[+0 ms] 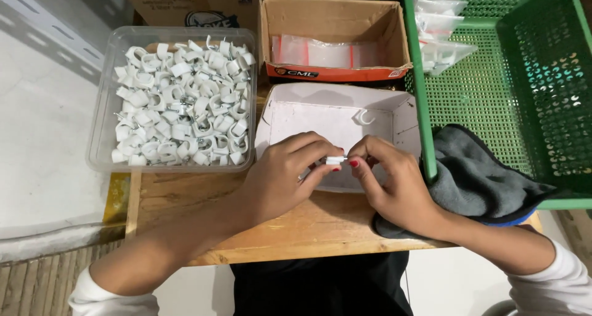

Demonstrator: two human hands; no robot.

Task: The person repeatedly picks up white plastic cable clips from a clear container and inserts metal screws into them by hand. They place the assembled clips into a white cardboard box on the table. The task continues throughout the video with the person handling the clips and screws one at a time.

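My left hand [285, 173] and my right hand [388, 179] meet over a shallow white cardboard tray [308, 115]. Between their fingertips they pinch one small white plastic cable clip [335, 160], and a metal nail shows by the left fingers. Another single white clip [364, 117] lies inside the tray near its far wall. To the left stands a clear plastic tub [102, 125] filled with several white cable clips [182, 103].
A brown cardboard box [333, 17] with small clear bags stands behind the tray. A green plastic mesh basket [542, 94] holding filled bags [441, 32] sits at the right. A dark grey cloth [475, 174] lies under my right wrist. All rests on a wooden board [185, 199].
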